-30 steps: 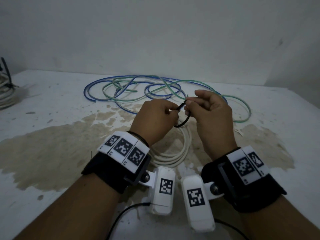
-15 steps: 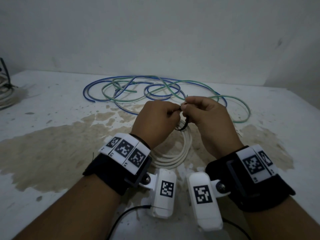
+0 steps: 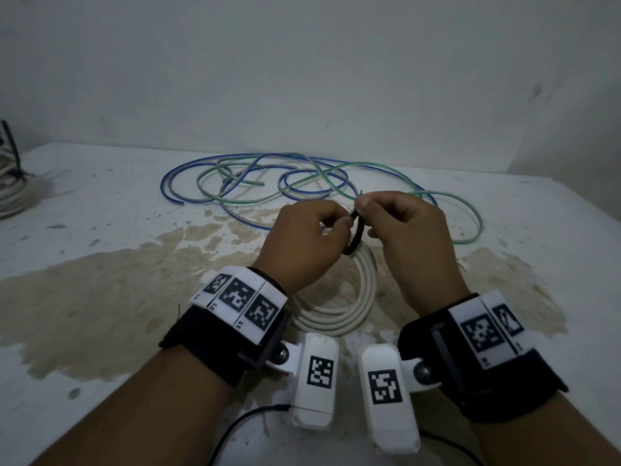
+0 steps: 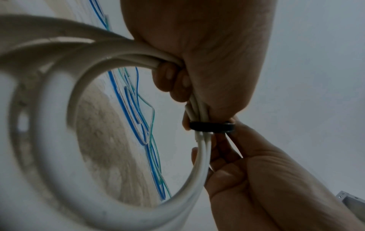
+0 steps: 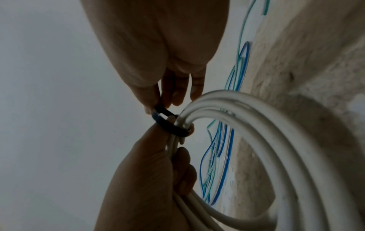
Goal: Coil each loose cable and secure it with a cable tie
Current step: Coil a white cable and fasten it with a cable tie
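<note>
The left hand [image 3: 302,243] grips the coiled white cable [image 3: 336,317]; the right hand [image 3: 408,230] pinches the black tie [image 4: 212,126] looped around it; cinching tight likely comes next.

No readable words, brands or numbers anywhere. Only black-and-white square code markers on the wrist bands [image 3: 239,300] and on the white camera housings [image 3: 321,371], not decipherable.
</note>
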`<state>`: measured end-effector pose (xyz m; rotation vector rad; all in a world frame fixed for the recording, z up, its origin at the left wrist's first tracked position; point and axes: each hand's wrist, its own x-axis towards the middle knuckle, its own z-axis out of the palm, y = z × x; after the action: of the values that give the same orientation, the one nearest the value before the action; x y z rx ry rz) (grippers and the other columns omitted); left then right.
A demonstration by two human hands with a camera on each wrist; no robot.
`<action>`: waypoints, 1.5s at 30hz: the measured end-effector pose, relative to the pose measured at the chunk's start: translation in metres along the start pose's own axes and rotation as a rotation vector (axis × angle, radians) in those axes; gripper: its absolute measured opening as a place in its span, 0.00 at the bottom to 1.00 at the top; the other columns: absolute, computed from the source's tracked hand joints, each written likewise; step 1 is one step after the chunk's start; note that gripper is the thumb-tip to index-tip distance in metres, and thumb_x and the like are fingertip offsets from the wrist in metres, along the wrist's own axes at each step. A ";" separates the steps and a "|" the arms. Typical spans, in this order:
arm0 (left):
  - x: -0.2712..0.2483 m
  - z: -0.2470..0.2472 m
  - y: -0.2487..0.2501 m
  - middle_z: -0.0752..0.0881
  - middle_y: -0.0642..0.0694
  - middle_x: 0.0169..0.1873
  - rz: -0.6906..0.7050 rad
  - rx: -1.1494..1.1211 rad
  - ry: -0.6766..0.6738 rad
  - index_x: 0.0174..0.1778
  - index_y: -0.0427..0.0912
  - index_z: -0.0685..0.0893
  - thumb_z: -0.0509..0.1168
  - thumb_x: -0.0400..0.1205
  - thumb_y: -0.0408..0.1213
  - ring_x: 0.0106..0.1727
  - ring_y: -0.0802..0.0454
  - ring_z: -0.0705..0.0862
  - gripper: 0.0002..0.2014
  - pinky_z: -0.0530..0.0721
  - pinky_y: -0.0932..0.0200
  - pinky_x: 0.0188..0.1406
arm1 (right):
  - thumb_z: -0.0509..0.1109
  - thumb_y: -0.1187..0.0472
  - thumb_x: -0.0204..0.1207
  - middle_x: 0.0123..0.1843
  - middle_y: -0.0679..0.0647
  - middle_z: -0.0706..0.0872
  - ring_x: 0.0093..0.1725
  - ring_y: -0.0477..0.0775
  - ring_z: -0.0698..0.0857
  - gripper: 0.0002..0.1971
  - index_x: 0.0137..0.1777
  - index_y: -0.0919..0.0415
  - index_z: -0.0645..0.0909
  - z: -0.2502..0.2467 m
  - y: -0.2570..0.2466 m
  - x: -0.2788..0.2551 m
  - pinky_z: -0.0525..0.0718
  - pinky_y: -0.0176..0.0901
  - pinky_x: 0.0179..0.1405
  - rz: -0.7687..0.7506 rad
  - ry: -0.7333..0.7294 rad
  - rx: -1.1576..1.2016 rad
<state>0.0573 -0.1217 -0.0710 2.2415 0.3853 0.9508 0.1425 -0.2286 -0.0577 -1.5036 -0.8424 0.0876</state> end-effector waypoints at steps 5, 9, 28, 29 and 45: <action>-0.002 0.000 0.000 0.86 0.56 0.25 0.056 -0.058 0.026 0.27 0.51 0.84 0.64 0.80 0.31 0.31 0.65 0.83 0.16 0.79 0.68 0.37 | 0.73 0.62 0.76 0.36 0.45 0.88 0.37 0.37 0.85 0.06 0.38 0.53 0.85 0.001 -0.001 0.001 0.80 0.29 0.39 -0.016 -0.068 -0.049; 0.000 0.001 0.004 0.86 0.56 0.32 -0.022 -0.157 0.029 0.40 0.51 0.87 0.61 0.82 0.39 0.35 0.66 0.83 0.10 0.77 0.70 0.37 | 0.73 0.59 0.76 0.33 0.47 0.89 0.35 0.43 0.86 0.09 0.34 0.48 0.84 -0.001 -0.001 0.002 0.81 0.34 0.36 -0.065 0.015 -0.092; -0.002 0.001 0.013 0.80 0.49 0.32 -0.092 -0.357 -0.020 0.49 0.49 0.84 0.63 0.76 0.49 0.33 0.59 0.80 0.11 0.82 0.51 0.43 | 0.69 0.62 0.78 0.39 0.54 0.90 0.40 0.46 0.87 0.06 0.41 0.59 0.86 0.007 0.000 -0.004 0.84 0.37 0.42 0.046 0.097 0.096; -0.002 0.002 0.013 0.80 0.51 0.32 -0.093 -0.368 -0.018 0.48 0.49 0.84 0.63 0.76 0.48 0.32 0.59 0.80 0.10 0.82 0.52 0.43 | 0.69 0.62 0.78 0.39 0.56 0.90 0.40 0.47 0.87 0.06 0.41 0.60 0.85 0.008 0.000 -0.004 0.84 0.39 0.43 0.051 0.086 0.117; -0.003 0.005 0.013 0.77 0.52 0.26 -0.127 -0.310 -0.057 0.35 0.42 0.74 0.58 0.82 0.32 0.28 0.57 0.72 0.09 0.69 0.54 0.31 | 0.71 0.58 0.76 0.41 0.60 0.91 0.45 0.61 0.88 0.09 0.34 0.55 0.84 0.001 0.001 0.005 0.84 0.65 0.56 0.211 -0.015 0.236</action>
<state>0.0591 -0.1351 -0.0662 1.9347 0.3264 0.8168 0.1462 -0.2248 -0.0562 -1.3652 -0.6576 0.3435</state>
